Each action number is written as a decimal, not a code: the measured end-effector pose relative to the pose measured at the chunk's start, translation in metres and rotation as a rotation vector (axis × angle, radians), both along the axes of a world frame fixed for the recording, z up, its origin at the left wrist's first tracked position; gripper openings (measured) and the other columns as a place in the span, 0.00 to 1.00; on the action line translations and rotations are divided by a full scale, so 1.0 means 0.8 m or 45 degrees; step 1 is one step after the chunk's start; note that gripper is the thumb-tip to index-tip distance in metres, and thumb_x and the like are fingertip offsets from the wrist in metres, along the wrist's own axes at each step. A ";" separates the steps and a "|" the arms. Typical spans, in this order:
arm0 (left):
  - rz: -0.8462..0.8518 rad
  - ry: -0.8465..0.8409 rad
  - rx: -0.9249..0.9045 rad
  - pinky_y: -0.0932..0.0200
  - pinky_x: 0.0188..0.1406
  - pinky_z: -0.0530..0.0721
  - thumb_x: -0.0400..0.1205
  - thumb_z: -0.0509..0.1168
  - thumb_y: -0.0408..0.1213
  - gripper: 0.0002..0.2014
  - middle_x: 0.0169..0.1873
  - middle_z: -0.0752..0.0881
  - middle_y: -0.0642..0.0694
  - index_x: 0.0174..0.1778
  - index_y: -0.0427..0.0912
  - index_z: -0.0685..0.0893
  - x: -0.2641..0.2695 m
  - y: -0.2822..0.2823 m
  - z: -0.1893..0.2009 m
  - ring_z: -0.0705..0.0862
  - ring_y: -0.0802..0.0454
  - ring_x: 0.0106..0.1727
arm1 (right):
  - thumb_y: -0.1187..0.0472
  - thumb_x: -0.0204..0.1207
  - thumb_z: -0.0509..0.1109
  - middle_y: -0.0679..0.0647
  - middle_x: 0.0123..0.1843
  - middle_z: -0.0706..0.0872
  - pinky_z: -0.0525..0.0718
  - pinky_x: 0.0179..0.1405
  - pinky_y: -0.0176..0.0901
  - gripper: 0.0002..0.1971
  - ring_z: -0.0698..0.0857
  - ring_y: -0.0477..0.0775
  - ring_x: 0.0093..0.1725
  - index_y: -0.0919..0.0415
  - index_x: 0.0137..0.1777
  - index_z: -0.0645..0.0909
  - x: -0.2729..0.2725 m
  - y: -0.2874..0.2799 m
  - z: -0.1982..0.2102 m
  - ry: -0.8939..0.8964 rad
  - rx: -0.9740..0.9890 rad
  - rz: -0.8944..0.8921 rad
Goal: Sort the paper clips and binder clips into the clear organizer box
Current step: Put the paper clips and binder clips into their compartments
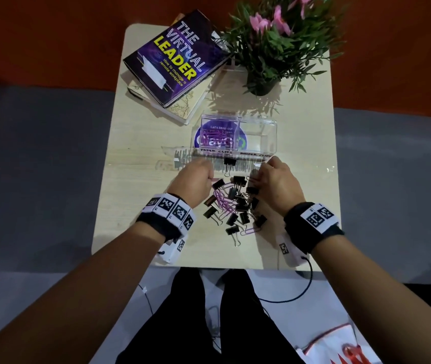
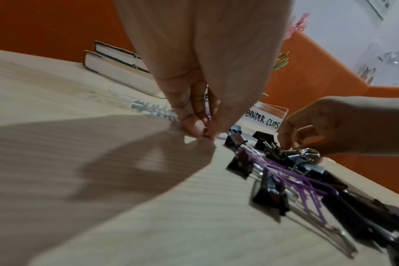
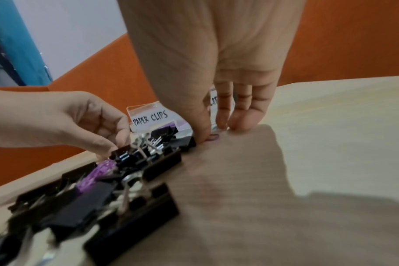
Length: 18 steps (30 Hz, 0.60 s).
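Observation:
A clear organizer box (image 1: 273,127) stands mid-table, labelled PAPER CLIPS (image 3: 149,117) on the left and BINDER CLIPS (image 2: 262,120) on the right. Purple paper clips (image 1: 215,139) lie in its left compartment. In front of it is a mixed pile (image 1: 235,206) of black binder clips and purple paper clips. My left hand (image 1: 210,178) pinches a purple paper clip (image 1: 216,179) at the pile's far left edge, fingertips (image 2: 195,130) down on the table. My right hand (image 1: 257,179) pinches another purple paper clip (image 3: 213,137) at the pile's far right edge.
One black binder clip (image 1: 229,162) sits apart just before the box, on its flat clear lid (image 1: 183,155). Stacked books (image 1: 175,61) lie at the back left and a potted plant (image 1: 264,82) at the back right. The table's front edge (image 1: 209,267) is close behind the pile.

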<state>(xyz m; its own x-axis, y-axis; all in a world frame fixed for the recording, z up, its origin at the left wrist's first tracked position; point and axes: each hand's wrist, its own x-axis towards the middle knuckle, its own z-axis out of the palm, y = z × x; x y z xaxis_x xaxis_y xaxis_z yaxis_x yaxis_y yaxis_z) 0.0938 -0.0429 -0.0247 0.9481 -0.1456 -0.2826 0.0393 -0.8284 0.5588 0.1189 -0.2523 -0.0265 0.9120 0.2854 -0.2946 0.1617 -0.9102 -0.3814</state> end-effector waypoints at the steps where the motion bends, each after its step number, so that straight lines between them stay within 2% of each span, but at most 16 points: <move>1: 0.019 -0.009 -0.022 0.48 0.42 0.82 0.74 0.61 0.19 0.09 0.43 0.82 0.38 0.37 0.38 0.76 0.000 0.001 0.000 0.81 0.40 0.41 | 0.71 0.65 0.72 0.63 0.52 0.79 0.78 0.34 0.49 0.09 0.79 0.67 0.49 0.65 0.45 0.79 -0.004 -0.002 0.001 -0.022 0.043 -0.022; 4: 0.027 -0.012 -0.019 0.45 0.37 0.83 0.73 0.58 0.17 0.13 0.42 0.82 0.37 0.46 0.38 0.74 -0.002 -0.001 0.000 0.81 0.39 0.38 | 0.73 0.65 0.69 0.66 0.51 0.82 0.79 0.40 0.52 0.12 0.78 0.68 0.52 0.66 0.50 0.79 -0.012 -0.002 0.004 -0.005 0.125 -0.071; 6: 0.051 0.012 -0.016 0.49 0.32 0.80 0.74 0.58 0.16 0.17 0.41 0.82 0.37 0.54 0.38 0.72 -0.003 -0.005 0.004 0.80 0.42 0.36 | 0.72 0.65 0.69 0.67 0.49 0.83 0.78 0.42 0.52 0.12 0.79 0.68 0.52 0.65 0.50 0.79 -0.014 -0.002 0.001 0.029 0.144 -0.078; 8: 0.138 0.061 -0.074 0.51 0.30 0.79 0.76 0.57 0.18 0.20 0.41 0.82 0.38 0.61 0.41 0.69 -0.004 -0.004 0.006 0.80 0.44 0.36 | 0.72 0.67 0.69 0.66 0.49 0.81 0.78 0.42 0.48 0.10 0.80 0.66 0.48 0.65 0.49 0.80 -0.016 -0.007 -0.002 0.071 0.199 -0.151; 9: 0.220 0.096 -0.134 0.49 0.33 0.81 0.78 0.57 0.20 0.20 0.42 0.82 0.38 0.62 0.43 0.68 -0.005 -0.002 0.006 0.82 0.44 0.38 | 0.73 0.68 0.66 0.65 0.49 0.80 0.76 0.41 0.44 0.09 0.80 0.63 0.46 0.65 0.48 0.79 -0.018 -0.011 0.000 0.084 0.273 -0.232; 12: 0.427 0.165 -0.367 0.49 0.47 0.80 0.83 0.54 0.25 0.12 0.47 0.80 0.41 0.57 0.45 0.70 -0.012 0.010 -0.007 0.81 0.45 0.46 | 0.77 0.72 0.58 0.58 0.42 0.80 0.72 0.35 0.33 0.12 0.78 0.47 0.36 0.60 0.44 0.77 -0.035 -0.025 0.021 0.154 0.635 -0.483; 13: 0.477 0.189 -0.467 0.52 0.47 0.77 0.84 0.53 0.24 0.11 0.44 0.78 0.43 0.53 0.44 0.72 -0.015 0.012 -0.012 0.78 0.46 0.44 | 0.78 0.74 0.57 0.55 0.39 0.81 0.73 0.34 0.32 0.13 0.78 0.42 0.33 0.61 0.44 0.75 -0.047 -0.029 0.030 0.240 0.758 -0.525; 15: 0.539 0.236 -0.611 0.57 0.38 0.69 0.83 0.51 0.21 0.17 0.33 0.73 0.47 0.42 0.49 0.74 -0.022 0.011 -0.015 0.71 0.49 0.35 | 0.80 0.75 0.57 0.53 0.39 0.83 0.74 0.38 0.32 0.13 0.79 0.36 0.32 0.62 0.42 0.74 -0.074 -0.033 0.037 0.397 0.843 -0.504; 16: 0.520 0.264 -0.639 0.57 0.34 0.67 0.82 0.51 0.20 0.19 0.30 0.71 0.48 0.39 0.51 0.74 -0.024 0.008 -0.014 0.68 0.49 0.30 | 0.79 0.74 0.58 0.54 0.42 0.83 0.74 0.42 0.34 0.12 0.80 0.36 0.35 0.61 0.42 0.76 -0.087 -0.034 0.035 0.416 0.800 -0.455; 18: 0.367 0.334 -0.575 0.57 0.28 0.64 0.82 0.52 0.23 0.15 0.26 0.70 0.49 0.41 0.48 0.76 -0.028 -0.001 -0.004 0.66 0.51 0.25 | 0.74 0.72 0.62 0.58 0.47 0.79 0.75 0.44 0.34 0.10 0.80 0.42 0.40 0.60 0.44 0.79 -0.109 -0.034 0.025 0.367 0.626 -0.282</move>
